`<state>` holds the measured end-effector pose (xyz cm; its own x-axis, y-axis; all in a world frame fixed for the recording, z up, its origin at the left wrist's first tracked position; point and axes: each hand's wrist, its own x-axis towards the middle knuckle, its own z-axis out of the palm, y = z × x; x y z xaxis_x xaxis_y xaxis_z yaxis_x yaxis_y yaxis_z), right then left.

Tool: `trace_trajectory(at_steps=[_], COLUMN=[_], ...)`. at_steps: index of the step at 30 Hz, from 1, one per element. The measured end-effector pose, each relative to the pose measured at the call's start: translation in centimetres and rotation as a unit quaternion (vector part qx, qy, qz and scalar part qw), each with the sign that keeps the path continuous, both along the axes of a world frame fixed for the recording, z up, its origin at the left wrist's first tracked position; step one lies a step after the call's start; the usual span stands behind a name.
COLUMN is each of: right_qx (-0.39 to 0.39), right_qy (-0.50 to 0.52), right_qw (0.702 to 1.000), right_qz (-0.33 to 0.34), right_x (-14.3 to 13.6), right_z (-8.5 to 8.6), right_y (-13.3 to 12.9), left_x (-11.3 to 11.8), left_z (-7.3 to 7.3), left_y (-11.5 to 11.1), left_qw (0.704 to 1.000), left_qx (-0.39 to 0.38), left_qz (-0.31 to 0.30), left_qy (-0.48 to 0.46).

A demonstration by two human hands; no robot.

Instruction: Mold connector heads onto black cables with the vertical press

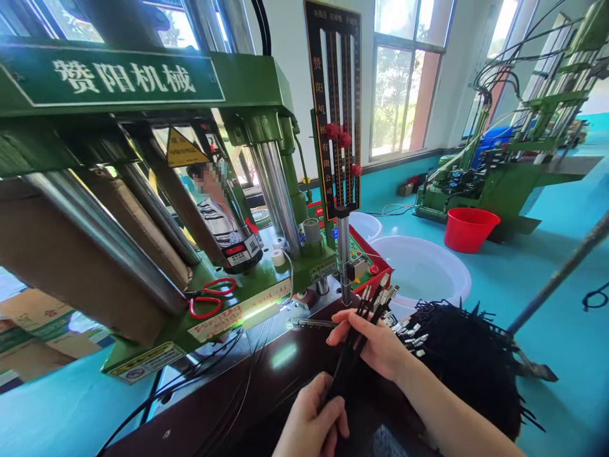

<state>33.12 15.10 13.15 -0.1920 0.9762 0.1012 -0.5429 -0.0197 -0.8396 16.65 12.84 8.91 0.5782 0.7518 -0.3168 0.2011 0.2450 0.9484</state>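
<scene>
Bundle of black cables (343, 368) held aslant over the dark counter (280, 381), silver ends uppermost — left hand (314, 416) with fingers curled around the lower stretch, right hand (383, 346) with thumb and fingers pinched about it near the metal tips. Large heap of similar black cables (469, 365) just beyond the right forearm. Green press (257, 82) ahead and to the left — red-handled scissors (204, 308) lying on its bed.
</scene>
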Motion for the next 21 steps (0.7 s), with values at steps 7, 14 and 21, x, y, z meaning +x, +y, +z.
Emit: trace_trajectory(at_steps=[7,14,21], right_qx=[0.009,-0.051,0.051], right_qy=[-0.006,-0.213,-0.018], right_qw=[0.999,0.941,0.993], right_qz=[-0.04,0.257,0.105], right_x=[2.2,3.4,0.6], right_z=[-1.7,-2.1,0.2], right_y=[0.3,-1.6,-0.5], left_x=[-1.2,-2.5,-2.0], left_z=[3.3,5.2,4.9], left_y=[3.6,4.5,2.9], left_qw=[0.978,0.933,0.986], left_qx=[0.193,0.325,0.134], left_qz=[0.065,0.096,0.09], left_qy=[0.047,0.123,0.036])
